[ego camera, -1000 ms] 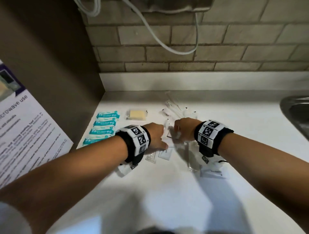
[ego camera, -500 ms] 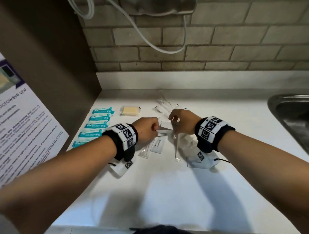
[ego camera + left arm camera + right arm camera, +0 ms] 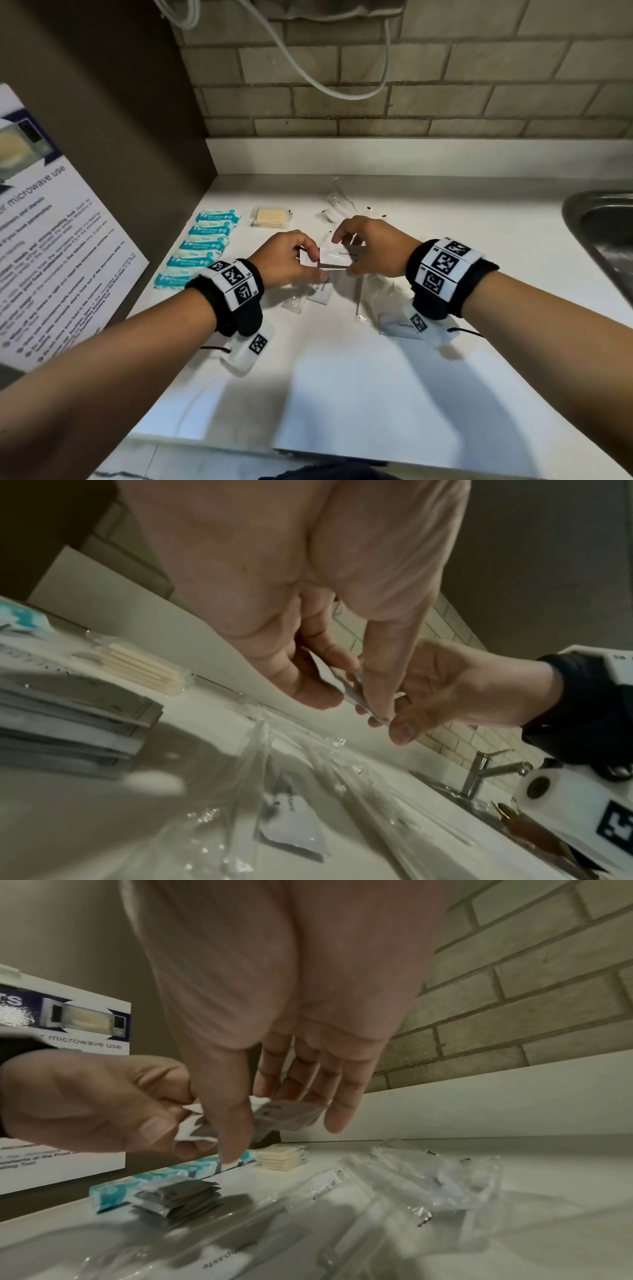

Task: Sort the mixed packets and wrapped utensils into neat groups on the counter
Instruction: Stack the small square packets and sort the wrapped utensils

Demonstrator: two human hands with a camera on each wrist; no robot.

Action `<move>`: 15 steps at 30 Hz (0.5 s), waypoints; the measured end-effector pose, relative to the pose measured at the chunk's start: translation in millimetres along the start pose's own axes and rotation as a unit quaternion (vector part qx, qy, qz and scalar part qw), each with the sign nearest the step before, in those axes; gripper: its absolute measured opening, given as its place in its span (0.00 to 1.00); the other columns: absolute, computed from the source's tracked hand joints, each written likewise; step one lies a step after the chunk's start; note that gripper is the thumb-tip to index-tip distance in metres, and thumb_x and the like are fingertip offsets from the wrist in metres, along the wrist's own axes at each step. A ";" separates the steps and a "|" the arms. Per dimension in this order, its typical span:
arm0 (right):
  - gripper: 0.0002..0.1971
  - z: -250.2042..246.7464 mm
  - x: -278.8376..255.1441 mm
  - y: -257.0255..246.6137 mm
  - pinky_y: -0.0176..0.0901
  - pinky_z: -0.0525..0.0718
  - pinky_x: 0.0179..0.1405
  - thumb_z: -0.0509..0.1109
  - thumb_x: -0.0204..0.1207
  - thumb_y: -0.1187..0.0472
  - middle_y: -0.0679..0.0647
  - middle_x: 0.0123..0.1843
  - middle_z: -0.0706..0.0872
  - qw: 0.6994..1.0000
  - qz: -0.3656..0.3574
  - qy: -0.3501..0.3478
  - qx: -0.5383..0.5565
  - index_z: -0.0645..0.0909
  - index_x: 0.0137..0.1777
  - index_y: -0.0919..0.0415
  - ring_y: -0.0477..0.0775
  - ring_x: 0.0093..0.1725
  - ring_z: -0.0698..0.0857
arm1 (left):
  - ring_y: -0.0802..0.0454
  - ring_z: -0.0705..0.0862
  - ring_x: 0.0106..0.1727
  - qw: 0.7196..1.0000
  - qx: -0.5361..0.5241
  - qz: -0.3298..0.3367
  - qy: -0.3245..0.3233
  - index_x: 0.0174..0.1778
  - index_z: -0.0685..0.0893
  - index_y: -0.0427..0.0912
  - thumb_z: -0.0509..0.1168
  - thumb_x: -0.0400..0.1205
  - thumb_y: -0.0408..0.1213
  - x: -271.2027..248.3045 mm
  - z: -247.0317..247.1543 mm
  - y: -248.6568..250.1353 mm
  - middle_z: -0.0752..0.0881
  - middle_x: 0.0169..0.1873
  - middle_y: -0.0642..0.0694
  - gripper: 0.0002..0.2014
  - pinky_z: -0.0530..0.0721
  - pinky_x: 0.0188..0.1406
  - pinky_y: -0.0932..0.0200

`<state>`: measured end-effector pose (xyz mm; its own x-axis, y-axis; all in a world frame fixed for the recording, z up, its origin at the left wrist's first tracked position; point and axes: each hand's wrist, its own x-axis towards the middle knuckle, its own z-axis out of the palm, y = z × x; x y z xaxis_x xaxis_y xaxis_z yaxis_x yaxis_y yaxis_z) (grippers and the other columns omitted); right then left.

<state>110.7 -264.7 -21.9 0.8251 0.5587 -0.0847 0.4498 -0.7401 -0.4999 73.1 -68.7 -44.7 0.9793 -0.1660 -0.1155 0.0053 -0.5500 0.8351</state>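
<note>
- While held above the bench, white packet: pinched between thumb and fingers of both left hand and right hand, clear of the surface.
- Left hand: fingers curled round the packet's left end.
- Right hand: thumb and forefinger nip the right end; other fingers nearly straight.
- Teal packets: five in a row, bench left, by the dark panel.
- Tan packets: small stack just right of the teal row.
- Grey sachets: stack near the teal row.
- Clear wrapped utensils: loose heap beneath and behind the hands.
- Sink: far right.
</note>
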 end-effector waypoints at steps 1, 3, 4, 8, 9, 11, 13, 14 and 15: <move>0.28 1.2 0.2 -1.2 0.43 0.81 0.53 0.81 0.63 0.67 0.50 0.53 0.77 1.000 -0.004 0.005 0.004 0.79 0.63 0.55 0.54 0.54 0.81 | 0.63 0.68 0.18 1.000 -0.017 -0.012 0.007 0.44 0.82 0.40 0.82 0.67 0.34 -0.6 1.0 0.0 0.76 0.26 0.53 0.17 0.66 0.19 0.67; 0.27 3.4 1.3 -4.3 0.44 0.81 0.53 0.81 0.63 0.67 0.51 0.53 0.77 1.000 -0.011 0.016 0.014 0.79 0.63 0.56 0.56 0.54 0.82 | 0.62 0.67 0.19 0.998 -0.039 -0.025 0.031 0.44 0.78 0.42 0.82 0.69 0.36 0.0 3.7 1.2 0.74 0.23 0.55 0.17 0.66 0.20 0.64; 0.28 4.4 2.0 -5.9 0.43 0.81 0.53 0.81 0.63 0.67 0.52 0.54 0.78 1.000 -0.014 0.020 0.014 0.79 0.64 0.57 0.56 0.54 0.82 | 0.63 0.68 0.19 0.998 -0.047 -0.026 0.041 0.44 0.77 0.42 0.81 0.70 0.36 0.2 5.1 2.4 0.74 0.23 0.56 0.18 0.66 0.20 0.64; 0.28 5.5 3.7 -8.9 0.41 0.80 0.52 0.82 0.63 0.66 0.54 0.58 0.80 0.999 -0.024 0.029 0.007 0.79 0.64 0.57 0.54 0.54 0.81 | 0.60 0.82 0.30 0.992 -0.122 -0.012 0.042 0.51 0.72 0.40 0.78 0.71 0.26 0.4 7.9 5.1 0.84 0.43 0.44 0.22 0.77 0.26 0.68; 0.28 5.3 3.3 -8.6 0.41 0.80 0.52 0.82 0.63 0.65 0.54 0.56 0.80 0.999 -0.026 0.029 0.005 0.79 0.64 0.57 0.53 0.53 0.81 | 0.59 0.85 0.33 0.989 -0.138 -0.015 0.039 0.53 0.71 0.39 0.77 0.71 0.23 0.2 7.4 5.5 0.85 0.48 0.40 0.24 0.78 0.25 0.70; 0.28 4.7 2.7 -6.5 0.43 0.80 0.51 0.82 0.64 0.62 0.52 0.53 0.80 0.999 -0.023 0.027 0.004 0.78 0.64 0.57 0.53 0.50 0.80 | 0.60 0.86 0.32 0.989 -0.141 -0.028 0.030 0.56 0.70 0.38 0.76 0.71 0.19 -0.4 5.1 6.7 0.86 0.52 0.37 0.26 0.75 0.20 0.74; 0.27 2.6 2.2 -2.7 0.43 0.80 0.48 0.82 0.65 0.61 0.51 0.50 0.80 0.999 -0.004 0.030 0.023 0.78 0.64 0.57 0.52 0.46 0.80 | 0.61 0.86 0.32 0.990 -0.131 -0.039 0.022 0.59 0.72 0.39 0.77 0.71 0.21 0.4 2.5 5.8 0.87 0.54 0.38 0.27 0.75 0.19 0.74; 0.27 1.3 2.0 -0.5 0.41 0.79 0.46 0.82 0.66 0.61 0.50 0.50 0.80 0.999 0.009 0.034 0.038 0.78 0.65 0.58 0.51 0.44 0.79 | 0.61 0.86 0.32 0.990 -0.129 -0.043 0.019 0.60 0.73 0.38 0.77 0.71 0.21 0.5 2.0 5.0 0.87 0.55 0.38 0.27 0.75 0.20 0.74; 0.27 0.2 2.1 1.6 0.39 0.76 0.44 0.82 0.66 0.61 0.50 0.49 0.80 0.998 0.020 0.039 0.051 0.77 0.65 0.58 0.50 0.41 0.78 | 0.61 0.87 0.33 0.991 -0.129 -0.045 0.016 0.61 0.73 0.38 0.76 0.71 0.21 0.7 1.9 3.7 0.88 0.56 0.38 0.26 0.76 0.21 0.74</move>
<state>113.1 -264.6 -23.1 0.8678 0.4953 -0.0403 0.3821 -0.7168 -0.5833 73.4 -72.4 -42.7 0.9784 -0.0973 -0.1822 0.1403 -0.3341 0.9320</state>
